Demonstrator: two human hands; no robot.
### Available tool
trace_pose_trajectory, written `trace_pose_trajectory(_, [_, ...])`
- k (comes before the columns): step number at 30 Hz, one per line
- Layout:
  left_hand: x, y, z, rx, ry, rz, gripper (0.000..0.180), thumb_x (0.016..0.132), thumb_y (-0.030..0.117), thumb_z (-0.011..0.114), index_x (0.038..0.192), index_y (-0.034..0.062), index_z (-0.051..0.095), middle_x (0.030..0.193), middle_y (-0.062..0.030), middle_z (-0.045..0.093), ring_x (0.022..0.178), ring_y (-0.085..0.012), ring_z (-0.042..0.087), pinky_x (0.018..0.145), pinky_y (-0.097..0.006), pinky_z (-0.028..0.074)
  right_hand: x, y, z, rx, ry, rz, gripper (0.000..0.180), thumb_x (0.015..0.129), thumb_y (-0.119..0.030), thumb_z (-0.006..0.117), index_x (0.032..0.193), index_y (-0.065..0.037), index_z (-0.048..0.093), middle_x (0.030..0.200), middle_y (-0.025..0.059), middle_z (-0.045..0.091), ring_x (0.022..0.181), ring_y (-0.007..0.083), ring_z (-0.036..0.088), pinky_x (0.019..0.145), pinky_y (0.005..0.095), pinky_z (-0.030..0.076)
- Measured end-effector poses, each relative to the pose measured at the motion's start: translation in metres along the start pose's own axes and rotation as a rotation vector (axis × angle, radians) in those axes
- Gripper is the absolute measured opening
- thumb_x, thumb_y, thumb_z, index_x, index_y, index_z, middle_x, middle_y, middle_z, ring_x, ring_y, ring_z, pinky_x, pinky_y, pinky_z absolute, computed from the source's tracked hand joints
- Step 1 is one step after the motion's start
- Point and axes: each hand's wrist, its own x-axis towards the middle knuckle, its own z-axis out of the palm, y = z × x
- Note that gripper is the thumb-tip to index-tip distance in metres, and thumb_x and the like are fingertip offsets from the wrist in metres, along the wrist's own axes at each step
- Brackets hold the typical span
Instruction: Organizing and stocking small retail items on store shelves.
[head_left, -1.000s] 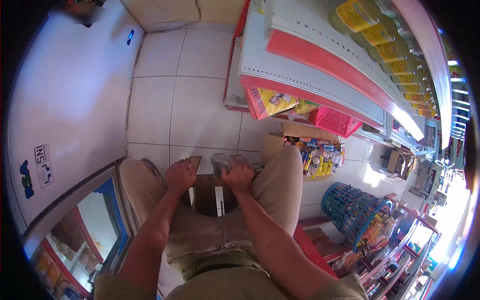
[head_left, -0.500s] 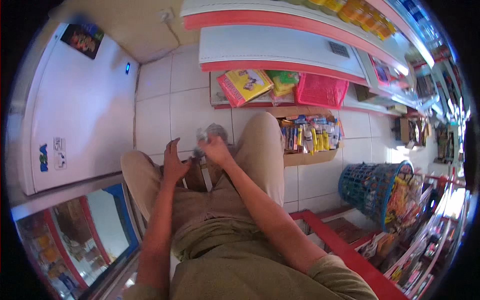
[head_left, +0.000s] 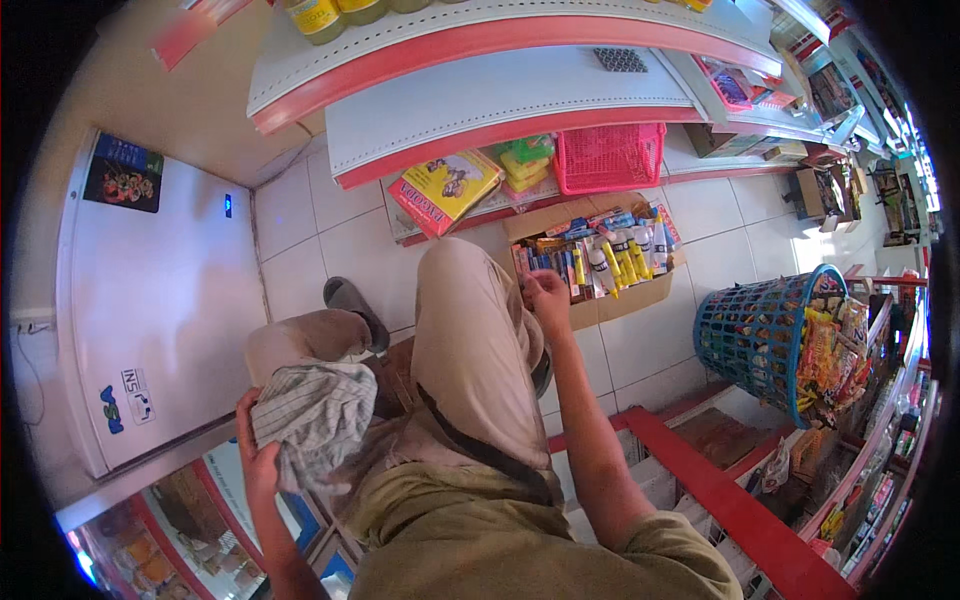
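Observation:
My left hand [head_left: 262,458] holds a crumpled grey-and-white striped cloth [head_left: 318,405], which drapes over my left thigh. Beyond my right knee, my right hand [head_left: 548,302] is at the near left edge of an open cardboard box [head_left: 636,305]. Its fingers are curled together, and I cannot make out what is between them. Inside the box lie several yellow-and-white tubes [head_left: 622,262] and small blue and orange packs [head_left: 548,262]. A dark sandal [head_left: 358,308] shows on my left foot.
A blue plastic basket [head_left: 750,345] full of snack packets lies tilted at the right. Ahead, red-edged white shelving [head_left: 500,115] overhangs a pink basket [head_left: 612,160] and a yellow-red package [head_left: 450,188]. A white chest-like appliance [head_left: 165,300] stands left; a red bar [head_left: 730,505] runs near my right elbow.
My hands have parted from between my knees. The left came back with the striped cloth; the right moved rightward to the box. My right knee has shifted, and the view has turned.

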Motion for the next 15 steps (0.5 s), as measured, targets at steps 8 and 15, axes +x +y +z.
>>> trace_pose_trajectory(8, [0.009,-0.149,-0.007,-0.303,-0.262,-0.668,0.055,0.086,0.036,0.055,0.127,0.001,0.049,0.121,-0.0122,0.056,0.11,-0.0262,0.054,0.096,-0.039,0.041,0.031,0.091,-0.006,-0.908,0.424,-0.158,0.039,0.066,-0.01,0.066,0.102,-0.001,0.056,0.095,0.0195,0.06,0.092,0.0407,0.056,0.08,0.0472,0.046])
trace_pose_trajectory(15, [0.007,-0.111,0.047,-0.744,-0.292,-0.755,0.056,0.088,0.043,0.055,0.126,0.0016,0.05,0.119,-0.0105,0.057,0.106,-0.0243,0.055,0.093,-0.037,0.043,0.034,0.094,-0.009,-1.09,0.461,-0.136,0.044,0.069,-0.007,0.062,0.111,-0.005,0.05,0.098,0.0184,0.055,0.096,0.038,0.051,0.085,0.0465,0.041])
